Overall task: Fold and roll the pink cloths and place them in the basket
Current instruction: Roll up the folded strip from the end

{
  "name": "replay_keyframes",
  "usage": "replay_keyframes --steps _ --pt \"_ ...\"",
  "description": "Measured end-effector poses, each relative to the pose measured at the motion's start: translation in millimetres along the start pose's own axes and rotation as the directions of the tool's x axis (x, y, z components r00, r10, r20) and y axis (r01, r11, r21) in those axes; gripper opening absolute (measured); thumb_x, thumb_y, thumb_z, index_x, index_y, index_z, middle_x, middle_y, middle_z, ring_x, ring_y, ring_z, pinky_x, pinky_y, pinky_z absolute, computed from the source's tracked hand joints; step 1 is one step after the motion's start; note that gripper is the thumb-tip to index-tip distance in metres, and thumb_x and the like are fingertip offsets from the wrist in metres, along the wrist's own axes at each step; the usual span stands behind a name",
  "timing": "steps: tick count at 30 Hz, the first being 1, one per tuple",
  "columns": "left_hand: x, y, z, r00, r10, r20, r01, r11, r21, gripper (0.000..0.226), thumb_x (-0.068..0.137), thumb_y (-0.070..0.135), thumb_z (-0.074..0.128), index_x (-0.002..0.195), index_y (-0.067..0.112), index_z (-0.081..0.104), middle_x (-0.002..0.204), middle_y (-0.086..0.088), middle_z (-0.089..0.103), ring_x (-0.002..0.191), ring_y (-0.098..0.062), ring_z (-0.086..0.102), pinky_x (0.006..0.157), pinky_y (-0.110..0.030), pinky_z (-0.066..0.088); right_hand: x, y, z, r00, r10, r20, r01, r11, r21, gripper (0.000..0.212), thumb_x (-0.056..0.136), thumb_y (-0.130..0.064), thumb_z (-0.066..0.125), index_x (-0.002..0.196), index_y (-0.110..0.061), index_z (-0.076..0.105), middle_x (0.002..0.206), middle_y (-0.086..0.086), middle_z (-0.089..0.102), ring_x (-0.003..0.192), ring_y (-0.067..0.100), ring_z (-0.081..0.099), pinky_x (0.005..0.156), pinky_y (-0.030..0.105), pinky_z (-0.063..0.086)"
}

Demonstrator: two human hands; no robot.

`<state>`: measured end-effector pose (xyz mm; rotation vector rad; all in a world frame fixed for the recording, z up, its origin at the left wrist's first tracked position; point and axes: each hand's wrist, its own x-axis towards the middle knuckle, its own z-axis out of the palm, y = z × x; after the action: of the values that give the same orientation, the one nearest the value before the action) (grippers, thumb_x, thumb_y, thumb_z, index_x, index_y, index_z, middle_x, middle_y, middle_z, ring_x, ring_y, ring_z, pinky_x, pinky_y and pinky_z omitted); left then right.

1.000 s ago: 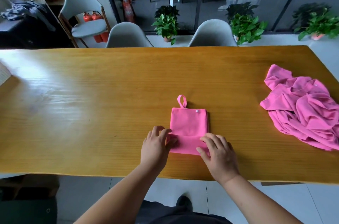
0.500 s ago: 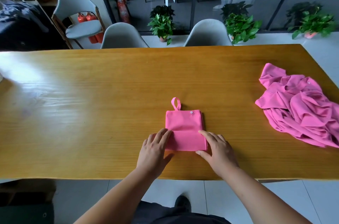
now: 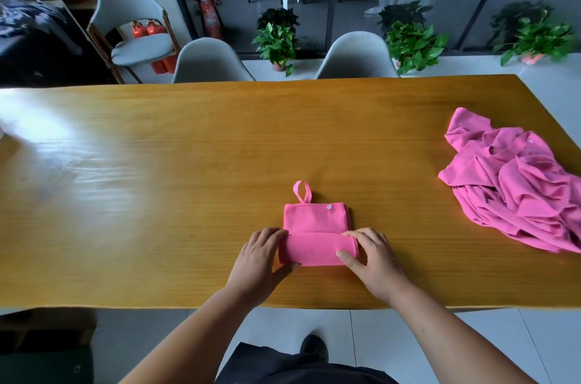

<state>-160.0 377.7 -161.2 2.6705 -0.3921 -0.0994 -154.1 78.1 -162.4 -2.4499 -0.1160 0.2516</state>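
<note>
A folded pink cloth (image 3: pixel 316 228) lies on the wooden table (image 3: pixel 157 182) near its front edge. It has a hanging loop and a small snap at its far side. Its near end is rolled up into a thick band. My left hand (image 3: pixel 259 261) grips the roll's left end, fingers over the top and thumb at the near side. My right hand (image 3: pixel 369 258) grips the right end the same way. A heap of crumpled pink cloths (image 3: pixel 518 182) lies at the table's right end. No basket is in view.
Two grey chairs (image 3: pixel 210 61) stand tucked in at the table's far side, and a third sits at the back left. Potted plants (image 3: pixel 278 41) line the glass wall behind. My shoe shows on the tiled floor below the table's front edge.
The rolled band has grown and moved away from me over the flat part, with both hands moving with it. The flat part left showing is shorter.
</note>
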Motion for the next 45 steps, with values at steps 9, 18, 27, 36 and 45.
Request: replay_keyframes --steps 9,18,27,36,45 --pt "-4 6 1 0.998 -0.063 -0.004 0.063 0.997 -0.05 0.074 0.098 0.083 0.034 0.147 0.029 0.049 0.135 0.013 0.06 0.12 -0.013 0.048 0.101 -0.037 0.046 2 4 18 0.987 0.067 -0.146 -0.061 0.997 0.044 0.086 0.088 -0.091 0.031 0.126 -0.024 0.068 0.121 -0.009 0.053 0.117 0.015 0.047 0.101 0.039 0.046" --pt "20 9 -5 0.983 -0.17 0.066 0.177 0.976 -0.127 0.077 0.096 0.082 0.034 0.142 0.024 0.055 0.136 0.007 0.051 0.12 -0.019 0.046 0.102 -0.039 0.044 -12 -16 21 0.921 -0.288 -0.261 0.224 0.942 -0.249 0.048 0.092 -0.048 0.075 0.132 -0.025 0.063 0.142 -0.003 0.055 0.131 0.024 0.05 0.108 0.043 0.047" --pt "7 33 -1 0.994 0.064 -0.093 -0.058 0.996 0.066 0.066 0.095 0.052 0.065 0.152 0.029 0.042 0.155 0.007 0.041 0.141 -0.02 0.037 0.115 -0.037 0.04 9 -19 5 0.98 -0.132 -0.15 0.122 0.99 -0.075 0.047 0.086 -0.051 0.077 0.128 -0.04 0.059 0.132 -0.019 0.055 0.12 0.014 0.047 0.1 0.037 0.046" --pt "26 16 -5 0.995 -0.071 0.069 0.077 0.992 -0.095 0.061 0.096 0.064 0.057 0.147 0.034 0.045 0.147 0.013 0.044 0.127 -0.019 0.042 0.108 -0.043 0.044 12 -38 10 0.986 -0.108 -0.124 0.088 0.983 -0.159 0.045 0.096 -0.052 0.066 0.138 -0.038 0.063 0.127 -0.018 0.058 0.117 0.012 0.048 0.098 0.036 0.048" --pt "36 35 -5 0.871 -0.487 0.07 0.484 0.824 -0.293 0.089 0.087 0.074 0.065 0.157 0.027 0.038 0.144 -0.005 0.043 0.134 -0.026 0.046 0.11 -0.045 0.045 17 -56 16 0.988 -0.157 0.011 0.149 0.911 -0.385 0.083 0.084 -0.052 0.079 0.155 -0.041 0.038 0.148 -0.018 0.047 0.134 0.016 0.047 0.107 0.035 0.044"
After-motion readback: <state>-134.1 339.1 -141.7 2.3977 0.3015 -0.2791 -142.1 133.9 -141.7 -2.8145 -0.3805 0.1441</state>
